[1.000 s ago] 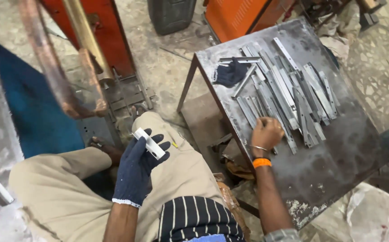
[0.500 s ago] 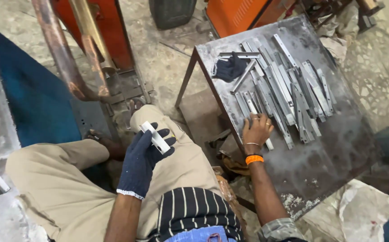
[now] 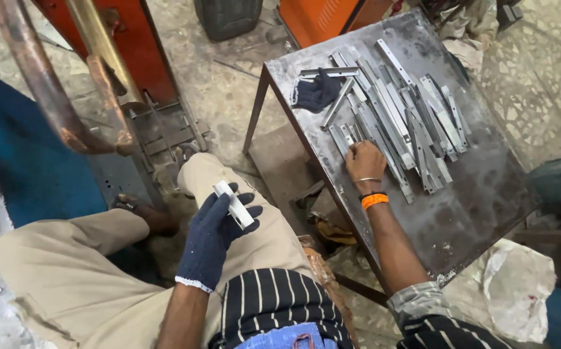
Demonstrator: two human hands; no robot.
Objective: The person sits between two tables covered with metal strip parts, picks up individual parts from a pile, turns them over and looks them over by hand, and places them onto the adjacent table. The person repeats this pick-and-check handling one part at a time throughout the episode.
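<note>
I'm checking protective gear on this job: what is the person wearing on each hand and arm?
The left hand wears a dark blue knit glove with a white cuff. The right hand is bare, with a thin metal bangle and an orange band at the wrist, and a rolled-up patterned sleeve above the elbow.

The right hand rests knuckles-up on the pile of flat metal strips near the middle of the steel table, so its fingertips and whatever they pinch are hidden beneath it. The gloved left hand covers the lower end of the short pale metal piece it grips. The table's right edge blurs into shadow, and the copper-coloured pipe is cut off by the top edge.
</note>
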